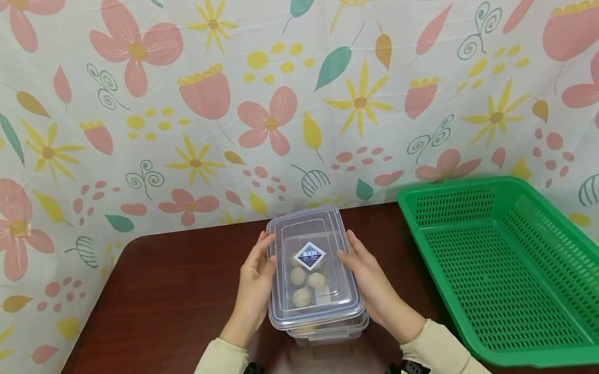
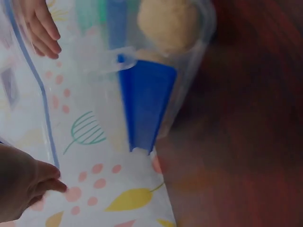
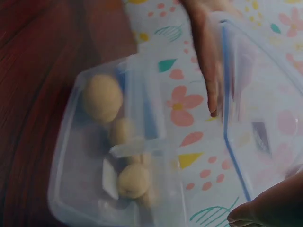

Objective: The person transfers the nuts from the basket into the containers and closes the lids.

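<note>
Both hands hold a clear lid (image 1: 305, 225) with a pale blue rim and a blue-and-white label. The left hand (image 1: 253, 292) grips its left edge, and the right hand (image 1: 371, 277) its right edge. Below it stands a clear plastic container (image 3: 64, 156); a gap between the two shows in both wrist views. Several round tan things, resembling walnuts (image 3: 102, 99), lie inside with a small white piece (image 3: 110, 179). A blue latch (image 2: 149, 101) hangs down the container's side in the left wrist view. From above, the lid covers most of the container.
A green slotted plastic basket (image 1: 589, 342) stands on the right of the dark brown table (image 1: 147, 342). Behind the table hangs a flower-patterned cloth (image 1: 279, 170). Dark bands with small devices sit on both wrists.
</note>
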`<state>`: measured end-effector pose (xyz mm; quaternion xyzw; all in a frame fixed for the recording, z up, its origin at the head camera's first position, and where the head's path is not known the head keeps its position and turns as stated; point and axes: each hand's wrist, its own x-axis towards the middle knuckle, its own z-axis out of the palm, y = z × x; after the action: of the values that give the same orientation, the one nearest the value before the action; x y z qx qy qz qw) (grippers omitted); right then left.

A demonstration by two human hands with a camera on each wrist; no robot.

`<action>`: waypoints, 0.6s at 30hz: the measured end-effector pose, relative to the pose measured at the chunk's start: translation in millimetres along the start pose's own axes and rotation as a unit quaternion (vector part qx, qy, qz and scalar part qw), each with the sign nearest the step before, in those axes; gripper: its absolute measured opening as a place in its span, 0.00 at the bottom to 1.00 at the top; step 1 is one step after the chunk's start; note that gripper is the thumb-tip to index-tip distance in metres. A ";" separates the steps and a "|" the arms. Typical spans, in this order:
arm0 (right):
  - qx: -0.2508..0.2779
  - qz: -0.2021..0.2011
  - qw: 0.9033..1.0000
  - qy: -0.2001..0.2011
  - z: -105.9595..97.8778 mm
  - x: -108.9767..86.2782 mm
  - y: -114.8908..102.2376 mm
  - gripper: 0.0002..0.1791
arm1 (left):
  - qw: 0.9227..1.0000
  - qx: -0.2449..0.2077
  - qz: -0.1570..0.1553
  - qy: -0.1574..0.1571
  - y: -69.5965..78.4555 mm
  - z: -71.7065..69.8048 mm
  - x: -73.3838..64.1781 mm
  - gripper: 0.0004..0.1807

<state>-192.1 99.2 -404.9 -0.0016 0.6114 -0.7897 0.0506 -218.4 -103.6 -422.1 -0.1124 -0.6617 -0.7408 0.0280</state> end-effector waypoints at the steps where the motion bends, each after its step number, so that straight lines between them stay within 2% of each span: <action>1: -0.022 -0.006 1.000 0.001 -0.8 0.6 2.9 0.36 | 1.000 0.010 -0.003 0.000 -2.2 1.0 -0.4 0.24; 6: -0.128 -0.021 0.991 0.019 -6.0 3.2 15.9 0.35 | 0.999 0.049 -0.013 -0.011 -14.5 3.5 0.4 0.26; 9: -0.165 -0.015 0.986 0.035 -8.5 4.9 21.5 0.34 | 0.998 0.058 -0.028 -0.026 -21.8 2.5 3.1 0.27; 14: -0.187 -0.010 0.981 0.049 -14.0 8.9 31.3 0.34 | 0.995 0.053 -0.061 -0.054 -31.0 0.4 6.7 0.29; 18: -0.196 -0.005 0.979 0.056 -18.3 10.6 39.5 0.34 | 0.994 0.052 -0.070 -0.066 -36.1 0.4 7.2 0.30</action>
<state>-200.8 106.2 -448.4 0.0293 0.7561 -0.6537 0.0110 -232.2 -97.9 -455.8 -0.1128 -0.7063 -0.6961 -0.0619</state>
